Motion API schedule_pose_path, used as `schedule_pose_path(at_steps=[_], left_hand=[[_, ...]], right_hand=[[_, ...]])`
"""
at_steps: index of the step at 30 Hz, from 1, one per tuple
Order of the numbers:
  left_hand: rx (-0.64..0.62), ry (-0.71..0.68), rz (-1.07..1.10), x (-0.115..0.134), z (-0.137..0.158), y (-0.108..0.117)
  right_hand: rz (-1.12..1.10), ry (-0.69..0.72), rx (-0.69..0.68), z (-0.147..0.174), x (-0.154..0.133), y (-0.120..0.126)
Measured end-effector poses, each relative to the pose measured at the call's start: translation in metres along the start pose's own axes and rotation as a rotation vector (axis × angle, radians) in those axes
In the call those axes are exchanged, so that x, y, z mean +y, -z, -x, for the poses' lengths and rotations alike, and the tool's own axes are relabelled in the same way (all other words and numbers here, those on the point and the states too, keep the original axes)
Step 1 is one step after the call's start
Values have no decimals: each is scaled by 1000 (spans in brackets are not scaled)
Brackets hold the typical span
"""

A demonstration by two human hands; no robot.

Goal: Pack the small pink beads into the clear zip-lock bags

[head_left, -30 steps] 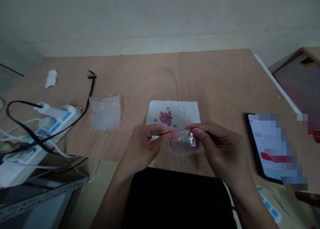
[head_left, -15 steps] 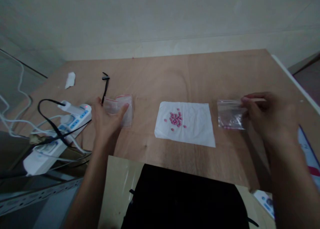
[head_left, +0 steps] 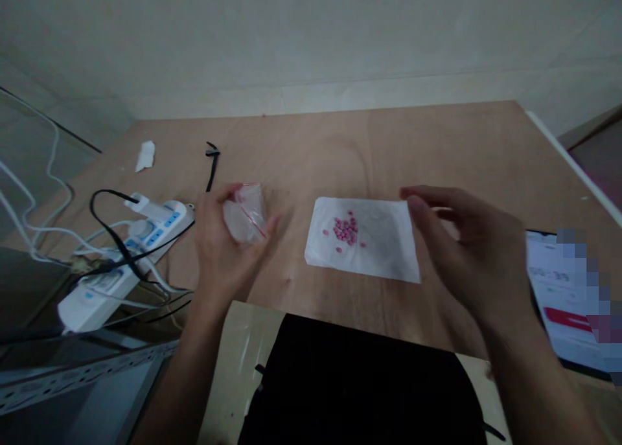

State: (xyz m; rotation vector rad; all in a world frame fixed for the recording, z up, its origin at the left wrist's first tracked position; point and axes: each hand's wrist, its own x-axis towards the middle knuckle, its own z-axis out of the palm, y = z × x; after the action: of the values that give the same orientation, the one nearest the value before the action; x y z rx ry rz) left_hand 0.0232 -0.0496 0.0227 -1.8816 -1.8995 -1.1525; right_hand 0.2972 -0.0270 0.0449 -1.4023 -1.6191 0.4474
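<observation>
In the head view, a white sheet [head_left: 389,245] lies flat on the desk [head_left: 437,140], with small pink pellets [head_left: 345,230] clustered toward nine o'clock on it and a few strays set apart. At nine o'clock from the sheet, the left hand [head_left: 219,241] is curled around clear plastic bags [head_left: 245,213] with red seal lines, which sit bunched between its thumb and fingers. At three o'clock, the right hand [head_left: 479,254] has its thumb and fingertips close together, near the sheet's edge; whether it pinches anything, or touches the sheet, cannot be told.

The bags look very light, limp and slick, apt to slide over one another and crease under a squeeze; the red-lined edge seems the firmest place to pinch a single one. The pellets look light, hard and ready to roll, so a fingertip pinch around one pellet's sides should suit.

Farther out at nine o'clock is a power strip [head_left: 104,296]; a phone [head_left: 558,283] lies between three and four, beyond the right hand.
</observation>
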Motion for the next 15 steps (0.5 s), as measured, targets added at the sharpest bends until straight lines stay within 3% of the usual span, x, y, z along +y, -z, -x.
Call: schedule_pose_path(at_steps=[2, 6, 10, 15], left_hand=[[-31, -124, 80, 27, 8, 0], [-109, -159, 229, 59, 22, -5], [-169, -133, 321, 66, 29, -9], [-266, -123, 401, 69, 38, -7]], right_hand=[[-244, 5, -191, 7, -27, -15], [-542, -36, -529, 14, -51, -35], [-668, -159, -564, 16, -42, -38], [-581, -64, -532, 25, -28, -30]])
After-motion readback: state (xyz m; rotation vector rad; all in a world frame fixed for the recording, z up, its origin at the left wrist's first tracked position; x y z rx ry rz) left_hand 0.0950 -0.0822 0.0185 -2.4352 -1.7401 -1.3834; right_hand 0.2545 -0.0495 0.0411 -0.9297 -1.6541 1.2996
